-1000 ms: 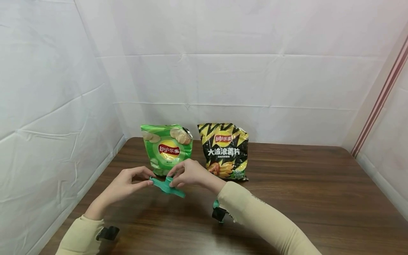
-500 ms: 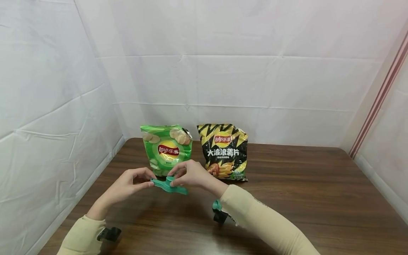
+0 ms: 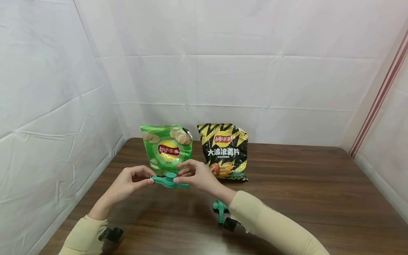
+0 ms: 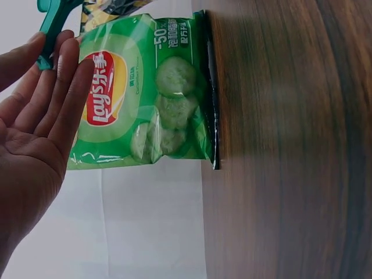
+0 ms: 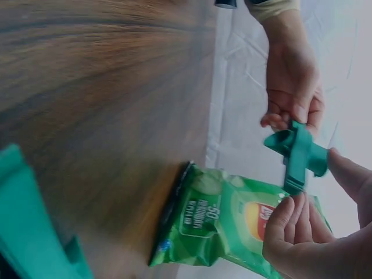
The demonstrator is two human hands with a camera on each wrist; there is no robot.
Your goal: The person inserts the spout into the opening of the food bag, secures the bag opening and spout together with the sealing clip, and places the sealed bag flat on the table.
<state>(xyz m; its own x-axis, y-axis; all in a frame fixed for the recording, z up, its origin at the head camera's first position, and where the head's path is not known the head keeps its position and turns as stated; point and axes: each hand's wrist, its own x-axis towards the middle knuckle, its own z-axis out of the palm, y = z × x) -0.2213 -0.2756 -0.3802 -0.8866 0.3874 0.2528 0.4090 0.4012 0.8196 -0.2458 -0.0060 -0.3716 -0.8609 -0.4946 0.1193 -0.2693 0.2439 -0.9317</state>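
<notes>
Between the two hands, above the table, is a teal bag sealing clip (image 3: 165,181) with a round cap on its middle. My left hand (image 3: 127,182) pinches its left end between thumb and fingers; in the left wrist view that hand (image 4: 43,110) has its other fingers stretched out. My right hand (image 3: 200,177) holds the clip towards its other end, the thumb beside the cap. The right wrist view shows the curled fingers (image 5: 282,218) at the clip's end. Behind the hands stands a green chip bag (image 3: 167,141), its lower part partly covered.
A black and yellow chip bag (image 3: 224,152) stands to the right of the green one. A second teal clip (image 3: 220,209) lies on the brown wooden table (image 3: 296,187), beside the right forearm. White sheeting (image 3: 236,81) hangs behind and at the sides.
My right hand has shifted right along the clip, away from the cap. The clip has turned to lie more level. More of the second clip shows as the right forearm moves right.
</notes>
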